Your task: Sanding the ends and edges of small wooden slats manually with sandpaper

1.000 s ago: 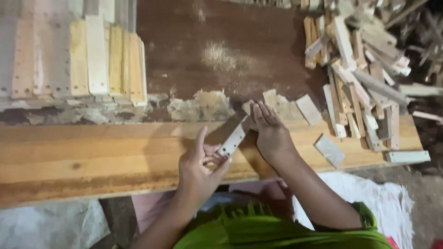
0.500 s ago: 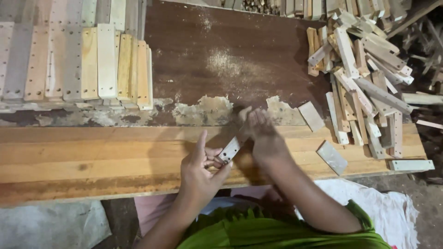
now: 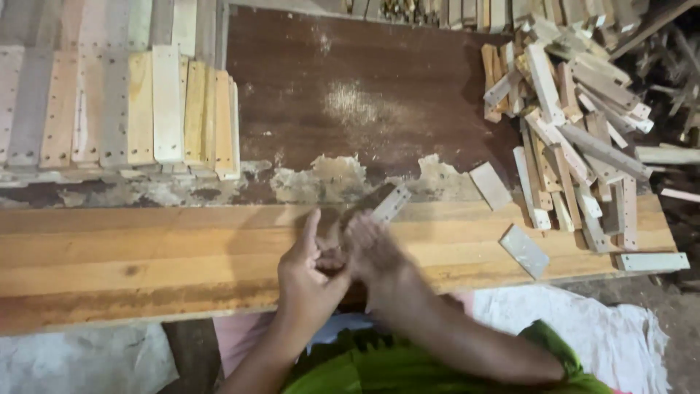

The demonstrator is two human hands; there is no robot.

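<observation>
A: Item in hand?
B: One small drilled wooden strip point(image 3: 390, 204), near the workbench point(image 3: 146, 248) front edge. Left hand point(image 3: 310, 273) pinches its near end; right hand point(image 3: 372, 248), blurred, now lies over it, no longer spread beside it.
A: Meaning?
B: Likely rubbing it smooth. Loose strip pile point(image 3: 569, 138) at the right edge; sorted row point(image 3: 146, 109) back-left.

We are in a woodworking shop. Past our fingers point(image 3: 312, 222) lies a rough brown wooden workbench point(image 3: 350, 66) dusted with sawdust, rows of pale drilled wooden slats point(image 3: 138, 106), and a messy heap of short wood offcuts point(image 3: 576, 124).
</observation>
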